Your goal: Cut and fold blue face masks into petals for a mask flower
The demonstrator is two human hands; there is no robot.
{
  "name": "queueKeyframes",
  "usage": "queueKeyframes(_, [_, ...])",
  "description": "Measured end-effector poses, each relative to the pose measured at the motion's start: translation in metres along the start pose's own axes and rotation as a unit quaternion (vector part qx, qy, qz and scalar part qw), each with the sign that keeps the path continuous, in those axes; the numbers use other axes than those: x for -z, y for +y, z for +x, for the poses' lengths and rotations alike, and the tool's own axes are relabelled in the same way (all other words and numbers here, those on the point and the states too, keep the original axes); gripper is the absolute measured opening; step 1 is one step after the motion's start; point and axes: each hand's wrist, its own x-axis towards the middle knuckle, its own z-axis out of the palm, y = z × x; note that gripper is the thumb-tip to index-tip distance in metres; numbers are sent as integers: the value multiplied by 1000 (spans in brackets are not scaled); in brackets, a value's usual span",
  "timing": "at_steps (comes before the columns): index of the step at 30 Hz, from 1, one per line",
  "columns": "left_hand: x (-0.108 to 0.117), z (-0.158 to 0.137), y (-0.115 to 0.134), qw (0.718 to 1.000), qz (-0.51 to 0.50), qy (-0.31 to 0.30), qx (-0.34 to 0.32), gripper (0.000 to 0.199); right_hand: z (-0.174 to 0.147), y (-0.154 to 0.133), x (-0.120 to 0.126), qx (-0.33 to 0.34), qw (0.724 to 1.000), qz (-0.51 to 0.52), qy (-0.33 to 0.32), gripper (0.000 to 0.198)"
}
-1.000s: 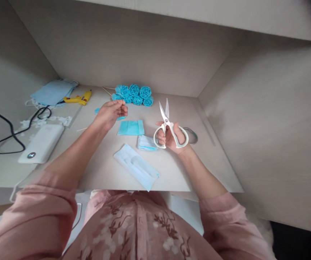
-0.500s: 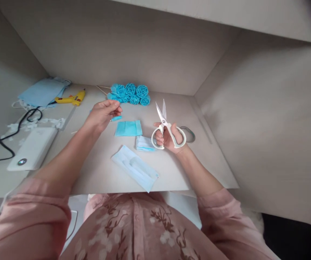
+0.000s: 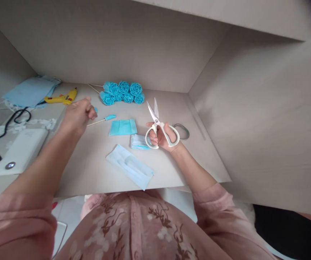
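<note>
In the head view my right hand point(image 3: 169, 138) holds scissors point(image 3: 156, 122) with white handles, fingers through the loops, blades slightly apart and pointing away from me. My left hand point(image 3: 80, 112) is curled closed over the left of the table; what it holds, if anything, is hidden. Just right of it lies a stick point(image 3: 97, 122) with a blue tip. Nearer the middle are a turquoise fabric piece point(image 3: 122, 127), a small stack of light blue pieces point(image 3: 139, 142) and a flat opened light blue mask piece point(image 3: 129, 167).
Several blue fabric roses point(image 3: 123, 92) on sticks lie at the back. To the left are a yellow glue gun point(image 3: 63, 97), a pile of masks point(image 3: 30, 93), white scraps point(image 3: 45, 124), a white power bank point(image 3: 22, 151) and a black cable point(image 3: 7, 126). A ring-shaped band point(image 3: 185, 132) rests beyond the scissors.
My left hand has moved left, toward the glue gun, uncovering the blue-tipped stick. My right hand keeps the scissors in much the same pose. The view has shifted slightly.
</note>
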Motion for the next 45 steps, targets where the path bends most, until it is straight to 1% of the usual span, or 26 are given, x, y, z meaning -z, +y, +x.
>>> queueKeyframes(2, [19, 4, 0, 999, -20, 44, -22, 52, 0, 0, -2, 2, 1000, -11, -4, 67])
queueKeyframes(5, [47, 9, -2, 993, 38, 111, -33, 41, -3, -4, -7, 24, 997, -70, 13, 67])
queueKeyframes(7, [65, 10, -4, 988, 82, 122, -40, 31, -6, -8, -12, 48, 984, -163, 61, 65])
queueKeyframes(8, [73, 10, -6, 987, 101, 118, -36, 24, -7, -10, -14, 63, 966, -232, 96, 62])
queueKeyframes(9, [80, 9, -7, 985, 120, 118, -37, 19, -8, -12, -16, 79, 936, -315, 134, 58])
queueKeyframes(10, [86, 8, -9, 982, 146, 115, -39, 15, -9, -14, -17, 96, 892, -407, 169, 55])
queueKeyframes(11, [92, 7, -11, 976, 183, 112, -43, 12, -10, -15, -18, 114, 837, -499, 194, 53])
queueKeyframes(13, [101, 6, -13, 951, 279, 120, -63, 16, -9, -17, -17, 142, 717, -649, 211, 50])
queueKeyframes(14, [104, 5, -14, 933, 326, 128, -76, 19, -9, -17, -17, 148, 668, -700, 205, 49])
queueKeyframes(15, [106, 4, -13, 917, 365, 134, -88, 20, -8, -17, -16, 149, 630, -737, 196, 49])
queueKeyframes(17, [106, 2, -11, 906, 387, 143, -97, 18, -8, -16, -14, 144, 580, -782, 180, 50])
queueKeyframes(20, [103, 0, -6, 923, 342, 166, -59, 14, -8, -14, -14, 135, 533, -819, 164, 48])
queueKeyframes(23, [105, -1, -4, 923, 338, 183, -24, 21, -8, -13, -15, 138, 512, -833, 154, 45])
queueKeyframes(26, [114, 1, -8, 902, 396, 164, -53, 31, -8, -12, -15, 143, 507, -837, 151, 43])
queueKeyframes(27, [118, 2, -10, 895, 411, 160, -75, 29, -8, -11, -15, 144, 505, -838, 150, 42])
queueKeyframes(29, [120, 2, -12, 887, 422, 145, -122, 12, -8, -10, -15, 149, 499, -841, 147, 41])
queueKeyframes(30, [117, 0, -11, 885, 422, 132, -143, 22, -8, -10, -16, 152, 496, -843, 143, 41])
queueKeyframes(31, [111, -3, -9, 887, 416, 118, -159, 47, -8, -9, -16, 155, 494, -844, 138, 41])
queueKeyframes(32, [102, -9, -5, 891, 410, 97, -168, 64, -8, -9, -16, 158, 492, -846, 131, 41])
queueKeyframes(33, [88, -15, -1, 895, 396, 85, -186, 67, -9, -8, -17, 159, 492, -847, 124, 41])
queueKeyframes(34, [72, -22, 4, 904, 377, 59, -192, 63, -9, -8, -18, 159, 492, -848, 117, 41])
queueKeyframes(37, [16, -42, 17, 950, 270, -83, -133, 57, -9, -7, -21, 157, 494, -849, 99, 42])
queueKeyframes(39, [-17, -48, 21, 972, 161, -166, -45, 57, -8, -6, -23, 157, 492, -852, 85, 43])
queueKeyframes(41, [-38, -49, 22, 973, 91, -210, 31, 58, -8, -5, -24, 162, 487, -855, 71, 45])
queueKeyframes(42, [-45, -47, 21, 970, 81, -224, 57, 59, -8, -5, -24, 167, 483, -857, 65, 45])
queueKeyframes(45, [-51, -43, 19, 957, 89, -260, 97, 59, -8, -4, -23, 173, 478, -860, 54, 47])
